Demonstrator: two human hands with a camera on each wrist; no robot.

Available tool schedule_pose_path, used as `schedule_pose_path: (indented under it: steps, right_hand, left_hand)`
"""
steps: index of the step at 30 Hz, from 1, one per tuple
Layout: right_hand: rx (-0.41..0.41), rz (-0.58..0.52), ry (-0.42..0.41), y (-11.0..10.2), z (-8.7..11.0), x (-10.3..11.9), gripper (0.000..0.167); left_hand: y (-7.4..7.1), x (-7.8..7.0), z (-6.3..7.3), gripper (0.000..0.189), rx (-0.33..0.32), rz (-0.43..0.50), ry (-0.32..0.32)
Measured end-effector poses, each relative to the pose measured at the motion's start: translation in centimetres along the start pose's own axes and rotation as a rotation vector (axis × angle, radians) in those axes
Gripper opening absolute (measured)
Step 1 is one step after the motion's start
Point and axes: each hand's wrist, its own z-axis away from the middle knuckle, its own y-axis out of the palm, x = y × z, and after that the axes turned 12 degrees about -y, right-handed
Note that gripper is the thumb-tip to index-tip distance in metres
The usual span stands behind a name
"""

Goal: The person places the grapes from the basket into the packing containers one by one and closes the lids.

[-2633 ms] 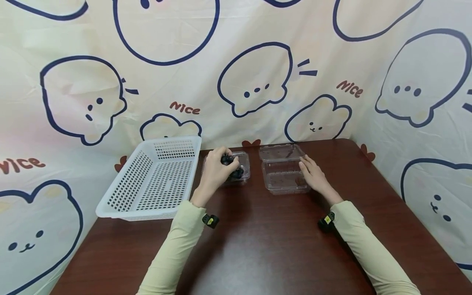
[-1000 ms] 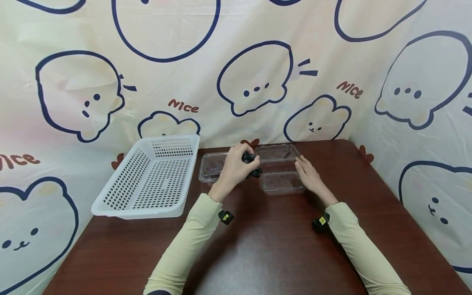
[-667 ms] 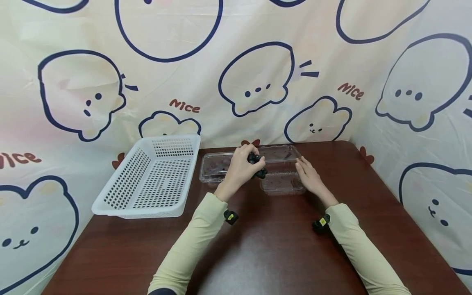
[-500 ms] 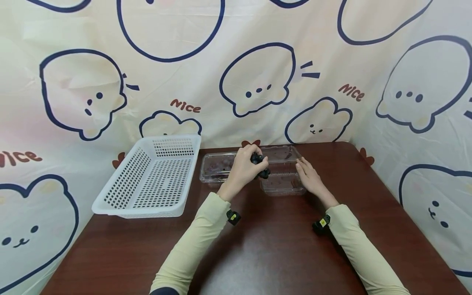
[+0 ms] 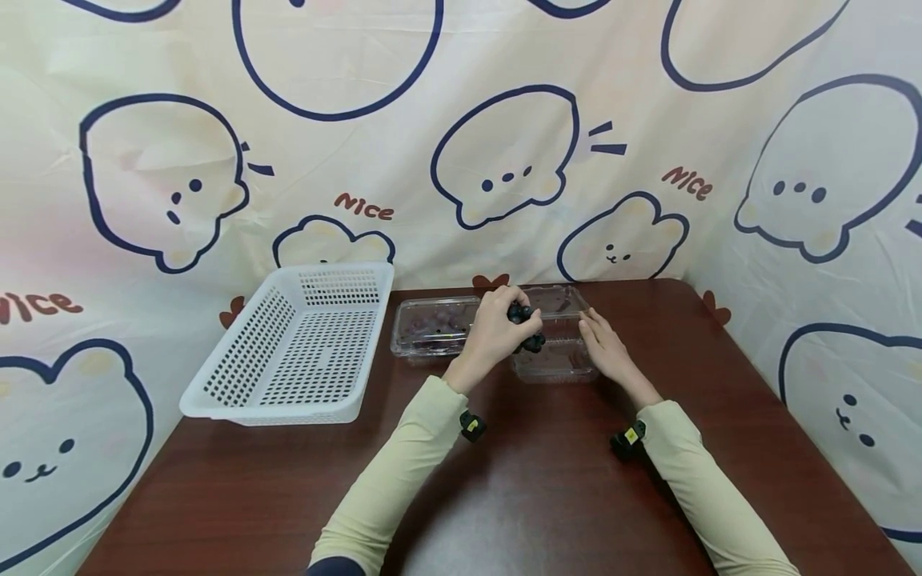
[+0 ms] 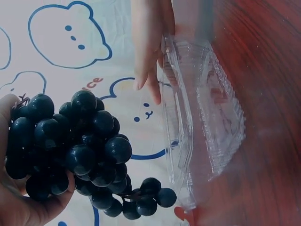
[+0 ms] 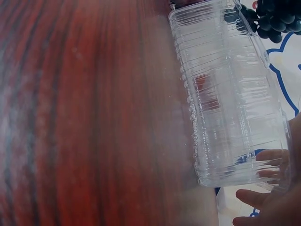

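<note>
Shifting rightward since earlier frames: left hand (image 5: 495, 326), curling round dark grape bunch (image 6: 82, 148), leaving closed box (image 5: 425, 350). Bunch hanging near left end of open box (image 5: 555, 370), touching or apart unclear; box base's long axis running left-right. Right hand (image 5: 607, 348) sitting nearer box, extended fingers touching right edge. Counting: one bunch, two clear boxes, one white basket (image 5: 270, 418) standing left on desk (image 5: 533, 496).

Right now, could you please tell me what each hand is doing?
Left hand: holding a bunch of dark grapes.
Right hand: open, at the edge of the open clear container.
</note>
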Motion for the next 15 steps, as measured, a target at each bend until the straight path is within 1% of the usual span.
schedule_pose_path:
  steps: [7, 15]
  right_hand:
    - [-0.003, -0.006, -0.001, 0.0, 0.1, -0.1, 0.06]
    - [-0.02, -0.022, -0.031, 0.1, 0.0, -0.3, 0.058]
  left_hand:
    - [0.8, -0.3, 0.0, 0.018, 0.001, 0.017, 0.012]
    - [1.4, -0.4, -0.2, 0.017, 0.004, 0.012, -0.013]
